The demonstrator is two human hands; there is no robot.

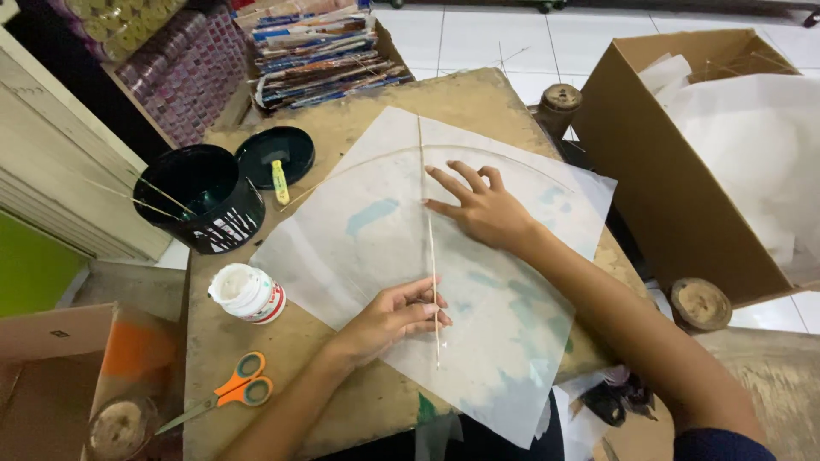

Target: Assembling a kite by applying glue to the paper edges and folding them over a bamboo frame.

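Observation:
A thin white paper sheet (359, 239), diamond-shaped, lies flat on a worn wooden board (478, 94). A straight thin bamboo stick (426, 171) runs down its middle, and a bowed stick (376, 162) arcs across the upper part. My left hand (389, 318) rests flat on the paper, fingertips touching the lower part of the straight stick. My right hand (478, 205) presses on the paper with spread fingers, touching the stick higher up from the right side. Neither hand grips anything.
A black bucket (205, 201) with sticks, its black lid (275, 155), a white glue jar (248, 293) and orange scissors (231, 394) sit at the left. A cardboard box (675, 196) of white paper stands at the right. Stacked packets (325, 51) lie beyond the board.

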